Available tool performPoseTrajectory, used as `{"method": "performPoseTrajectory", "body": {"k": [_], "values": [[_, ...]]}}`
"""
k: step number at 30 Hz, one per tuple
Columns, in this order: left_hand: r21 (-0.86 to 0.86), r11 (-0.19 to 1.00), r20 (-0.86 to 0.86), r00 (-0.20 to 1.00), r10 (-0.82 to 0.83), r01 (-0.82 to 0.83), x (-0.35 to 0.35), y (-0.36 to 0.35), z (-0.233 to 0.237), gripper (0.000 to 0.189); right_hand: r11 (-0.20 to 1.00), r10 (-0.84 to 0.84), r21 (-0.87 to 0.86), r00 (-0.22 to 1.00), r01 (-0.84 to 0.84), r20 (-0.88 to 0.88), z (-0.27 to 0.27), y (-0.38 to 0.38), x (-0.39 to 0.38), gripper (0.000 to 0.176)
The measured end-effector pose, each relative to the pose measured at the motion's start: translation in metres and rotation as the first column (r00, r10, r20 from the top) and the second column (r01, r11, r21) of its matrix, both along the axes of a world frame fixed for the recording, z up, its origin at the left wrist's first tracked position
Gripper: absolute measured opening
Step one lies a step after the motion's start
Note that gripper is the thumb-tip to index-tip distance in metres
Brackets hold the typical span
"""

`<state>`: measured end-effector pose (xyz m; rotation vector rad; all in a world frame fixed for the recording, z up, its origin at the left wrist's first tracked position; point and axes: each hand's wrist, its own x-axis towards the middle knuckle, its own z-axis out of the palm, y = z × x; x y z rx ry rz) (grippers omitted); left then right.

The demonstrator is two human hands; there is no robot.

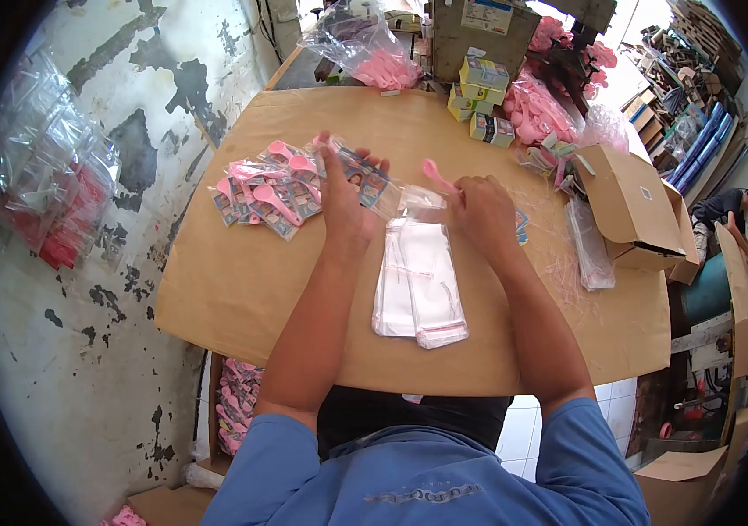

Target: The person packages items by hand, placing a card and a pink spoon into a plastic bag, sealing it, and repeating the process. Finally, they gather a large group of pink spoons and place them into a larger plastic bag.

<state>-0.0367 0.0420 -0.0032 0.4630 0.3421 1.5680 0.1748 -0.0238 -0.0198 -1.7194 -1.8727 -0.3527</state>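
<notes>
My left hand [345,197] is closed around a clear plastic bag [383,195] with a printed card inside it. A pink plastic spoon [435,175] is gripped in my right hand [484,210], its bowl pointing up and to the left, near the bag's end. Below and between my hands lies a stack of clear plastic bags [418,285]. Left of my left hand is a pile of bagged pink spoons with cards [269,193]. Several small printed cards [522,230] lie beside my right wrist, partly hidden by it.
On the brown-covered table [234,289], an open cardboard box [633,206] and more clear bags [588,245] stand right. Small yellow boxes [484,83] and a bag of pink spoons [536,105] are at the back. A person [725,215] is far right. Bags hang on the left wall.
</notes>
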Motion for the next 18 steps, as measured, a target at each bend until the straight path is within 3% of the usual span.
{"method": "performPoseTrajectory", "body": {"k": [3, 6, 9, 11, 15, 18], "values": [[0.058, 0.995, 0.046, 0.996, 0.075, -0.077, -0.012, 0.013, -0.003, 0.049, 0.998, 0.061, -0.006, 0.904, -0.07, -0.422, 0.013, -0.007, -0.001, 0.016], [0.035, 0.988, 0.103, 0.984, 0.146, -0.15, -0.027, 0.024, -0.003, 0.052, 0.91, 0.138, -0.089, 0.498, -0.405, -0.856, 0.017, -0.016, 0.003, 0.017], [0.011, 0.973, 0.124, 0.965, 0.229, -0.233, -0.035, 0.022, 0.006, 0.056, 0.781, 0.095, -0.141, 0.338, -0.609, -0.936, 0.029, -0.023, 0.004, 0.021], [0.037, 0.968, 0.097, 0.965, 0.245, -0.249, -0.037, 0.023, 0.004, 0.055, 0.743, 0.111, -0.127, 0.307, -0.657, -0.945, 0.035, -0.025, 0.0, 0.02], [0.113, 0.985, 0.011, 0.992, 0.129, -0.129, -0.018, 0.015, -0.001, 0.058, 0.707, 0.107, -0.159, 0.327, -0.689, -0.939, 0.041, -0.028, -0.013, 0.019], [0.125, 0.992, 0.002, 1.0, -0.007, 0.007, 0.0, 0.003, -0.001, 0.058, 0.701, 0.089, -0.071, 0.187, -0.709, -0.978, 0.03, -0.026, -0.019, 0.027]]}}
